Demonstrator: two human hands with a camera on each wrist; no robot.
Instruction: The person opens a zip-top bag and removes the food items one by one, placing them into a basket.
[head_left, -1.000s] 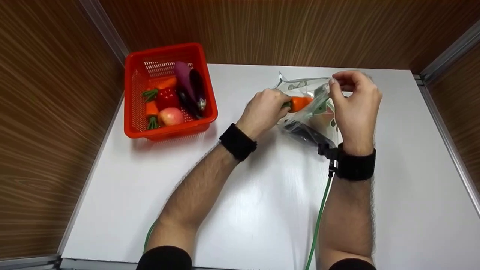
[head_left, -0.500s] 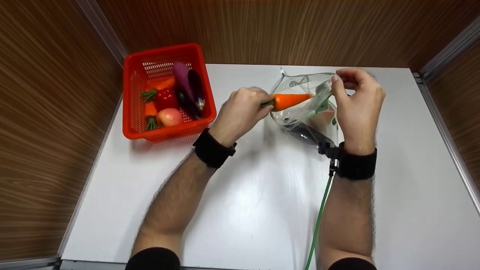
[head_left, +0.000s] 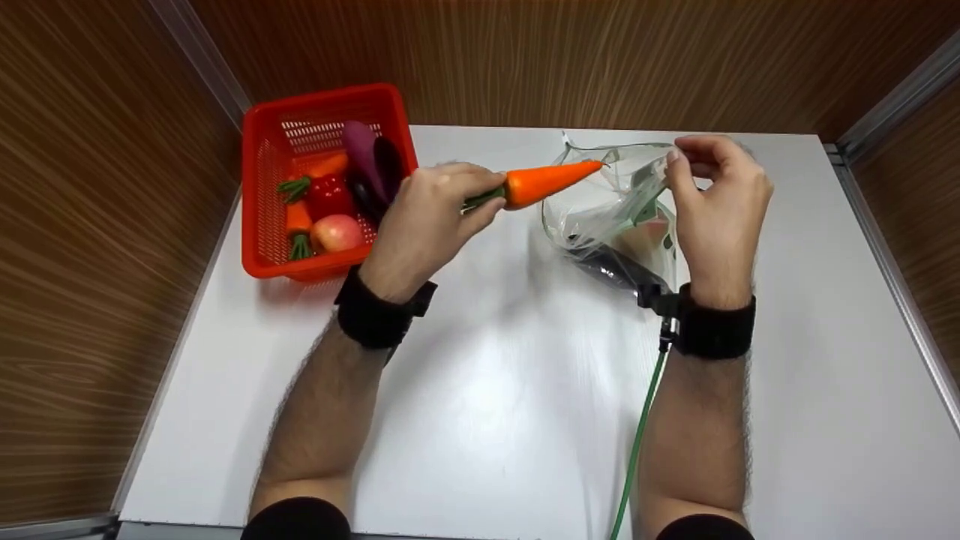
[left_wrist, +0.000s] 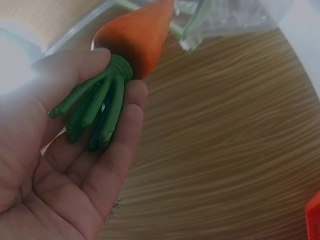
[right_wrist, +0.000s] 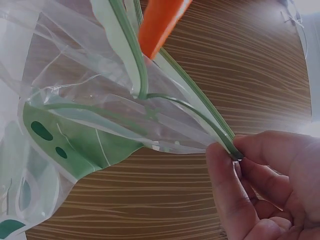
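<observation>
My left hand (head_left: 431,221) pinches a carrot (head_left: 547,184) by its green stalks, between thumb and fingers, as the left wrist view makes plain. The carrot is raised off the table, its tip pointing right over the mouth of a clear zip bag (head_left: 592,217). With thumb and fingertips, my right hand (head_left: 716,202) pinches the bag's upper right corner; the right wrist view shows the green zip strip (right_wrist: 190,95) parted there. A dark purple eggplant (head_left: 615,266) lies at the bag's lower side, seen through the plastic. Green printing covers part of the bag.
At the left stands a red plastic basket (head_left: 259,225) holding eggplants (head_left: 367,154), a red pepper (head_left: 330,196), an apple (head_left: 337,233) and carrots (head_left: 298,217). A green cable (head_left: 637,450) runs from the right wristband. Wood-grain panels (head_left: 525,60) enclose the white table (head_left: 480,450).
My left hand has drawn the carrot leftward and up, out of the bag's mouth, so its whole length now shows. My right hand has barely moved, still pinching the bag's corner.
</observation>
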